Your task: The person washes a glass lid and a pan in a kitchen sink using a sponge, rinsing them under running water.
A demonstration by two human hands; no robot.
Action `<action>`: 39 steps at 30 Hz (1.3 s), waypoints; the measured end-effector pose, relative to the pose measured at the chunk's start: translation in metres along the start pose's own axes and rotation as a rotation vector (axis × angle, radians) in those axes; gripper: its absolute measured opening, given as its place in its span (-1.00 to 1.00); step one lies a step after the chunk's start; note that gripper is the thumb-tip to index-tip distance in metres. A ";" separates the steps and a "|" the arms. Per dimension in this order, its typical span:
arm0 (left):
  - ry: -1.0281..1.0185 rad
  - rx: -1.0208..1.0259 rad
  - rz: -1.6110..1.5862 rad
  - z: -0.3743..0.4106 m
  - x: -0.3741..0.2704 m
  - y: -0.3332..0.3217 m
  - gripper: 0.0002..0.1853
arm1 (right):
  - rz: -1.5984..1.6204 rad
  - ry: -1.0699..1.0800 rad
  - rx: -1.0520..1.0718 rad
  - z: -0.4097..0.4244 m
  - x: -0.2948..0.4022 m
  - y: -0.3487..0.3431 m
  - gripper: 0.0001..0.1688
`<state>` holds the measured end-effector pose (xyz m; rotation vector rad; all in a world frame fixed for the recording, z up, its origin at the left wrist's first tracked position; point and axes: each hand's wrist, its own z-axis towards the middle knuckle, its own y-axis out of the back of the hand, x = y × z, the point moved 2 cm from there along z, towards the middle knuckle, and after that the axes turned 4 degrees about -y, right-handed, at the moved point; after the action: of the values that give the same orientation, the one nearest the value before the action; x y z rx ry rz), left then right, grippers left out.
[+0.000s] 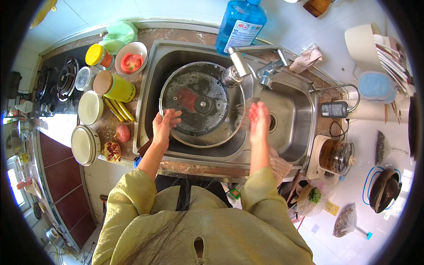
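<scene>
A round glass lid (217, 127) with a metal rim and a central knob fitting lies over the left sink basin (149, 96). Foam and a dark round shape show through the glass, with a reddish patch left of the knob. My left hand (166, 121) is on the lid's lower left rim, its fingers over the edge. To the right of the lid, above the divider between the basins, is my right hand (259, 119), with blurred fingers. Whether it holds anything is unclear; a greyish blur (243, 116) lies beside it. The faucet head (239, 63) hangs over the lid's upper right.
Left of the sink stand a yellow-green canister (119, 87), a bowl (145, 49) with a cut tomato (131, 63), stacked bowls (85, 145) and an onion (122, 133). A blue detergent bottle (241, 25) rises behind the faucet. A glass teapot (335, 155) stands right of the right basin (291, 122).
</scene>
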<state>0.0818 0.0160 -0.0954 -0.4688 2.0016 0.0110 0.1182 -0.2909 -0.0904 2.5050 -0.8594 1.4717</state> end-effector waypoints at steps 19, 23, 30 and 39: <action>-0.182 -0.270 0.141 -0.014 -0.021 0.010 -0.79 | 0.257 -0.014 -0.150 0.055 -0.004 -0.046 -0.43; -0.368 -0.324 0.265 -0.012 -0.042 0.028 -0.72 | -0.176 0.025 0.094 0.054 -0.075 -0.069 -0.77; -0.424 -0.342 0.439 -0.018 -0.072 0.049 -0.70 | -0.997 0.708 0.652 0.070 -0.137 -0.112 -0.55; -0.402 -0.363 0.472 -0.014 -0.092 0.041 -0.72 | -1.443 0.355 0.607 0.081 -0.171 -0.132 -0.54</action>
<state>0.0917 0.0806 -0.0170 -0.1866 1.6680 0.7151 0.1862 -0.1395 -0.2509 1.9703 1.3558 1.4446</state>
